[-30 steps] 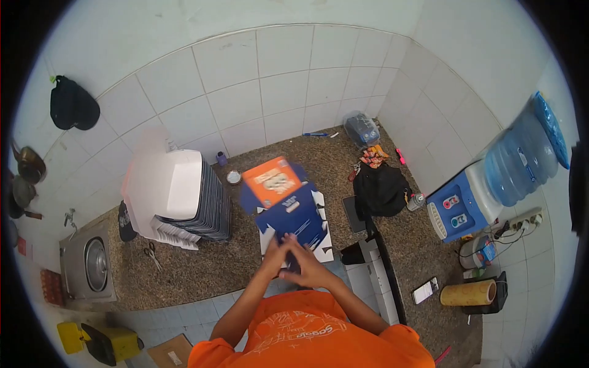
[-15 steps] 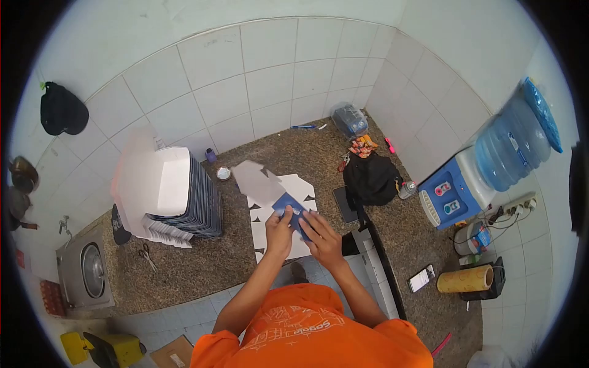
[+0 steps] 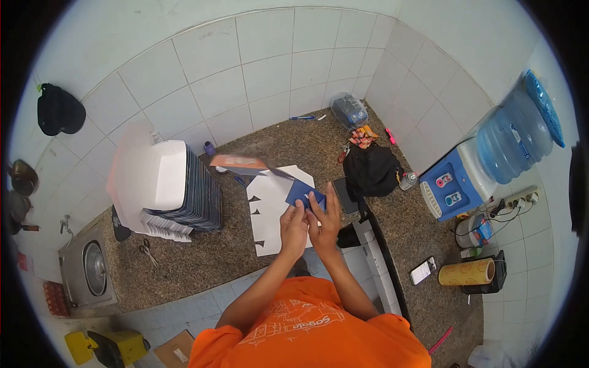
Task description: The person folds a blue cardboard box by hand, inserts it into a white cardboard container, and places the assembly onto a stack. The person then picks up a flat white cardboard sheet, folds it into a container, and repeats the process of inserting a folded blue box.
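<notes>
Both my hands are on a blue-printed cardboard box blank (image 3: pixel 302 192), tilted above the counter, one orange-edged flap standing out to the left. My left hand (image 3: pixel 294 232) pinches its near edge. My right hand (image 3: pixel 325 226) grips the right part, with some fingers stretched along the blue panel. Under it lie flat white cardboard blanks (image 3: pixel 270 216) with dark notched cut-outs. To the left stands a tall stack of nested cardboard trays (image 3: pixel 205 190), white inside and dark blue outside, with pale flat sheets (image 3: pixel 130 178) leaning beside it.
Scissors (image 3: pixel 147 253) lie on the granite counter (image 3: pixel 208 264) near a sink (image 3: pixel 92 270). A black bag (image 3: pixel 371 168), plastic container (image 3: pixel 350 111) and small jar (image 3: pixel 407 180) stand back right. Further right are a water dispenser (image 3: pixel 457 178), phone (image 3: pixel 423 270) and yellow roll (image 3: pixel 466 272).
The box blank has turned in my hands, its left flap swinging so the orange-printed side shows. Both hands have shifted slightly right, and my right fingers have straightened upward.
</notes>
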### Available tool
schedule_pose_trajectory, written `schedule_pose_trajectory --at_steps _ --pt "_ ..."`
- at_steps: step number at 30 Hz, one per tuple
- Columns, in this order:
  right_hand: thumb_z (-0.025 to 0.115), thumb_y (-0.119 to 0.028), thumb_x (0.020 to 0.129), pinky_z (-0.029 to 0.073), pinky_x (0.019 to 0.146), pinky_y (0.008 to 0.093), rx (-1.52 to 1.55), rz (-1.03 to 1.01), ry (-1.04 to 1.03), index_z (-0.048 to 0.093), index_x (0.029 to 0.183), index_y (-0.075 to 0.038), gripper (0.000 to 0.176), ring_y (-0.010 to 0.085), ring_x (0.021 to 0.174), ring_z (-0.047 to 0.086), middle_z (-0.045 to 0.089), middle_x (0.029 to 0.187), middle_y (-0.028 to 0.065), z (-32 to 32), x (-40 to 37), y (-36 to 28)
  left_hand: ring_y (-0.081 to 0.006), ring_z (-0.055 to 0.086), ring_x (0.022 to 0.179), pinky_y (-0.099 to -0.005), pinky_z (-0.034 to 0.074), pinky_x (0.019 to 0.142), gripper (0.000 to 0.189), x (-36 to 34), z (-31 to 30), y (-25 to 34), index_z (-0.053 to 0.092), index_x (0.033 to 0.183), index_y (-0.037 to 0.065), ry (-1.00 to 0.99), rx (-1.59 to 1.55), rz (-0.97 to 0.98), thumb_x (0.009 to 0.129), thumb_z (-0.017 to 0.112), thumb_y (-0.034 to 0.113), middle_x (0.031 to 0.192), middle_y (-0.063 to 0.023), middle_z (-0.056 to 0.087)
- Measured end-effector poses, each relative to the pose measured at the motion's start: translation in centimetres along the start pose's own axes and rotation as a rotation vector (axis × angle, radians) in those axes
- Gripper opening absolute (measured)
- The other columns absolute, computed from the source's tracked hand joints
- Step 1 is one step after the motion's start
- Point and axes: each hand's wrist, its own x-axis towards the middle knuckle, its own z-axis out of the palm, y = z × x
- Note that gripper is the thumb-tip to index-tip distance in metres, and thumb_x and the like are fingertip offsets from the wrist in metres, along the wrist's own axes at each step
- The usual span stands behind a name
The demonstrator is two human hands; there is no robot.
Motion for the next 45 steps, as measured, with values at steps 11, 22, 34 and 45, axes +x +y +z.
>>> schedule_pose_trajectory --at_steps 11,22,34,45 --pt "0.047 -0.028 0.108 0.048 0.087 0.0344 0.405 0.286 -0.174 0.063 0.135 -0.004 0.040 0.0235 0.099 0.062 0.066 0.113 0.0142 -1.7 -0.8 -0.6 -0.0083 0.052 0.067 -0.0300 0.043 0.060 0.027 -4.8 -5.2 6.3 0.063 0.115 -0.002 -0.137 0.877 0.068 0.107 0.054 0.022 0.076 0.0007 0.062" --pt "0.087 -0.016 0.081 0.042 0.071 0.0247 0.835 0.593 -0.987 0.075 0.107 -0.006 0.031 0.0088 0.079 0.051 0.058 0.088 -0.0017 -2.9 -0.8 -3.0 -0.0379 0.067 0.063 -0.0461 0.047 0.061 0.046 -9.6 -8.1 8.5 0.038 0.143 0.012 -0.027 1.557 -0.025 0.100 0.054 0.014 0.068 -0.0186 0.064" --pt "0.081 -0.060 0.075 0.047 0.096 0.0466 0.215 -0.353 -0.699 0.059 0.129 0.001 0.084 0.0348 0.114 0.057 0.056 0.122 0.0144 -1.9 1.1 -9.3 -0.0417 0.071 0.083 -0.0528 0.051 0.072 0.049 -6.5 -9.1 11.1 0.036 0.146 0.010 0.032 1.193 0.335 0.101 0.054 0.015 0.094 -0.0246 0.070" --pt "0.081 -0.025 0.084 0.047 0.096 0.0425 0.474 0.184 -0.408 0.048 0.130 0.004 0.063 0.0351 0.114 0.056 0.050 0.125 0.0203 -1.5 0.4 -5.2 -0.0347 0.065 0.122 -0.0436 0.062 0.089 0.154 -6.2 -16.4 16.0 0.005 0.162 0.004 -0.377 0.281 -0.217 0.052 0.094 0.066 0.141 -0.0315 0.054"
